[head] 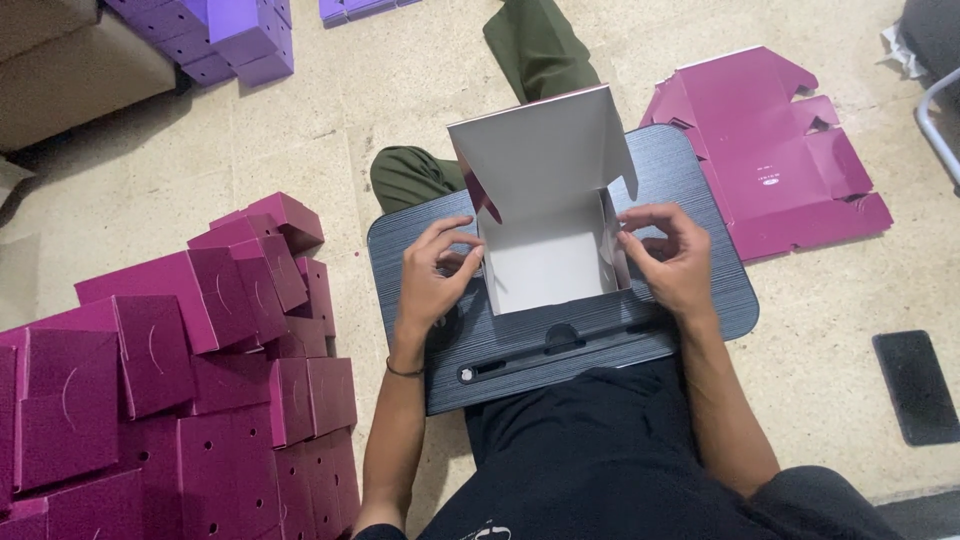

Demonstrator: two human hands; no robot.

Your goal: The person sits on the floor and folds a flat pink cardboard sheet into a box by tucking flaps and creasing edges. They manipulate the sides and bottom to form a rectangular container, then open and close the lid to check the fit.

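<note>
While you sit on the floor with the dark lap desk (700, 300) across your legs, the half-formed carton (545, 215) stands at the middle of that desk, its white inside facing you and its lid panel raised at the far edge. Your left hand (432, 275) curls against the carton's left wall, fingertips bent onto the side flap, and your right hand (672, 258) pinches the right wall's top edge between thumb and fingers; both hands are closed on card, neither spread flat. To fold these walls well, it looks wise to keep both sides rising evenly, press along the scored creases instead of the panel middles, and hold the base flat against the desk so the corners meet square; a wall pushed in at a slant would likely buckle or leave the lid sitting crooked. Left of the desk lies a heap of finished magenta boxes (180, 390), near but not touching it. Beyond the desk's right corner a flat, unfolded magenta blank (770, 150) rests on the pale floor (300, 130), part of it tucked under the desk. A black phone (915, 385) lies on the floor to the right of the desk, well apart. Purple boxes (235, 40) sit far off past the desk's left side.
</note>
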